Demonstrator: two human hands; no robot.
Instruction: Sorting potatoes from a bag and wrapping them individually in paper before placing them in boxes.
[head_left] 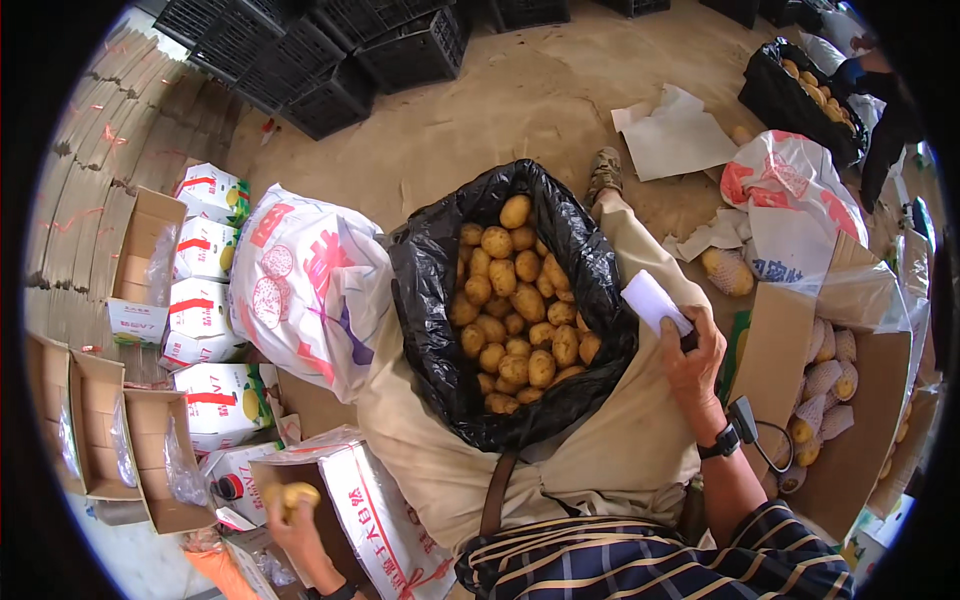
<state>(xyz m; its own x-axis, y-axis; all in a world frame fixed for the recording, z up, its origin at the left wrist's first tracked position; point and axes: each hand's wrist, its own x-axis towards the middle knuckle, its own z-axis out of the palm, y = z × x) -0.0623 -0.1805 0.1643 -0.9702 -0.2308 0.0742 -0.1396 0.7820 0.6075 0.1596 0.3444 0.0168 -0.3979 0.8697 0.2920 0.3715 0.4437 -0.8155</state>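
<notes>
My left hand (297, 540) is closed round a yellow potato (300, 494) above an open carton (335, 530) at the lower left. In my right hand (695, 362), over my right thigh, is a flat white foam sleeve (655, 300), gripped at its lower end. Between my legs an open black plastic bag (425, 275) holds many loose potatoes (510, 290). Right of me, a cardboard box (865, 400) contains potatoes in white foam nets (825, 385).
A printed white sack (305, 290) leans by my left leg. Beyond it are small printed cartons (205, 310) and open brown boxes (160, 440). Black crates (410, 50) are stacked at the back. Another person (895, 125) is at the far right beside a black bag of potatoes (770, 95).
</notes>
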